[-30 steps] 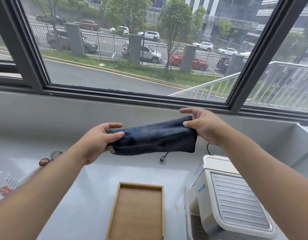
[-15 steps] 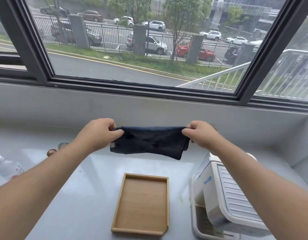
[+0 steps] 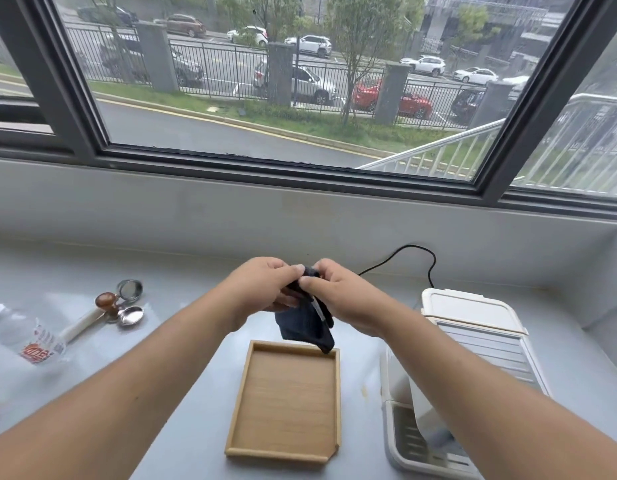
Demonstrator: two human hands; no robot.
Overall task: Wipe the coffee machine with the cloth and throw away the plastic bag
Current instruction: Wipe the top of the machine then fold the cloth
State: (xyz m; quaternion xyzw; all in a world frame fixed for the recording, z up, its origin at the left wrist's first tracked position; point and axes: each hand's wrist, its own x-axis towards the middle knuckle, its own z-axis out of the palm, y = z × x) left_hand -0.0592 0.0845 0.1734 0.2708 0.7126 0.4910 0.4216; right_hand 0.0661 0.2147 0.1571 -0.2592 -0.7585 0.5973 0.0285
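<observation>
A dark blue cloth [image 3: 305,329] hangs folded between both hands above the far edge of a wooden tray. My left hand [image 3: 265,289] and my right hand [image 3: 338,296] pinch its top edge together, fingertips touching. The white coffee machine [image 3: 473,344] stands at the right on the counter, partly hidden by my right forearm. A clear plastic bag [image 3: 26,337] with red print lies at the far left.
A shallow wooden tray [image 3: 286,403] sits in the middle of the white counter [image 3: 182,358]. A white-handled tamper [image 3: 92,315], a metal basket and a spoon [image 3: 130,317] lie at the left. A black cable [image 3: 404,258] runs behind the machine. The window sill wall stands behind.
My hands have come together, folding the stretched cloth in half so it hangs down. The view has tilted down toward the counter.
</observation>
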